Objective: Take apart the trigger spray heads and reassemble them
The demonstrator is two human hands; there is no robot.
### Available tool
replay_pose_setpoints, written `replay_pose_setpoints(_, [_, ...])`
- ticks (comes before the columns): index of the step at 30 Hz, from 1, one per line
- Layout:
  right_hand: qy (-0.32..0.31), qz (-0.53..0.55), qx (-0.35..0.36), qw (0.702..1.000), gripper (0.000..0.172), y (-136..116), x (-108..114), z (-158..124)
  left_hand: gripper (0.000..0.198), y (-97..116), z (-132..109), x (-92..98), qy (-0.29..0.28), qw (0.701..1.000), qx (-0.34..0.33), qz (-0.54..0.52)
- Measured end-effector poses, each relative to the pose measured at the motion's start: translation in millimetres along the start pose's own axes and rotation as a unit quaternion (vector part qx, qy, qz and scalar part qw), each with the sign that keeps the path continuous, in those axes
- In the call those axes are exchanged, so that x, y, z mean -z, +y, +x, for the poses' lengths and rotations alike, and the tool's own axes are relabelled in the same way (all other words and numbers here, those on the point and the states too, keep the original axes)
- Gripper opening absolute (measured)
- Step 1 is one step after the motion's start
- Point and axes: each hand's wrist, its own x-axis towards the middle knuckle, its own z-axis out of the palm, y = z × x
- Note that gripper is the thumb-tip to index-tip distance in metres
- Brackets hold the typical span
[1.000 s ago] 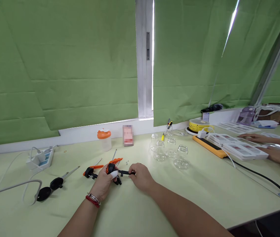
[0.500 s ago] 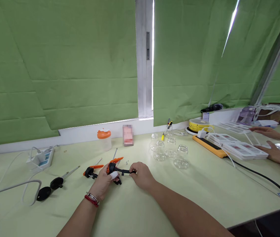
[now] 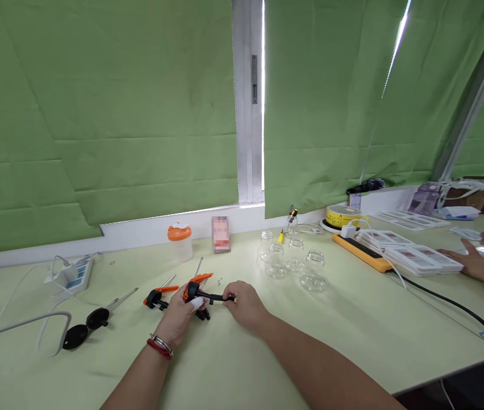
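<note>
My left hand [image 3: 177,315], with a white wrap on one digit, is closed around an orange-and-black lever-type part with a round black cap [image 3: 191,291]. My right hand [image 3: 246,304] pinches the far end of the part's black stem [image 3: 216,298], which lies level between the two hands. A similar orange-and-black piece [image 3: 154,299] lies on the table just behind my left hand, partly hidden by it. Under the held stem, black ends [image 3: 203,314] show beside my left hand. Small bits [image 3: 220,281] lie on the table beyond the stem.
Black round pieces with metal rods [image 3: 97,318] lie left. Behind stand an orange-lidded cup [image 3: 180,242] and several glass jars [image 3: 314,270]. To the right are an orange-edged power strip [image 3: 364,253], stacked clear cases [image 3: 421,253], a black cable, and another person's hands [image 3: 475,265].
My hands and the part they hold have barely moved. At the right, the other person's far hand has drawn back, and the clear panel it was lifting lies on the table.
</note>
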Motion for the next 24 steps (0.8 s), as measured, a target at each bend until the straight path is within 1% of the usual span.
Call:
replay_pose_setpoints(5, [0.003,0.005,0.002,1.000,0.010,-0.8,-0.1,-0.5,0.027,0.0,0.2,-0.9,0.002,1.000,0.002,-0.019])
replay_pose_setpoints(9, [-0.008,0.006,-0.006,1.000,0.009,-2.2,-0.6,-0.7,0.027,-1.5,0.2,-0.4,0.003,0.999,0.015,-0.034])
replay_pose_setpoints(14, [-0.008,0.006,-0.018,1.000,0.007,-3.8,-2.8,-1.6,0.027,-4.8,1.9,1.2,-0.005,0.999,0.010,-0.045])
replay_pose_setpoints(19, [-0.009,-0.004,-0.012,1.000,0.007,-4.3,-3.9,-2.7,0.031,-3.8,2.1,0.1,0.006,0.999,0.015,-0.047])
replay_pose_setpoints(24, [-0.002,-0.006,0.004,1.000,0.008,-3.5,-4.9,-2.8,0.029,-3.3,0.6,-0.6,-0.003,0.999,0.019,-0.037])
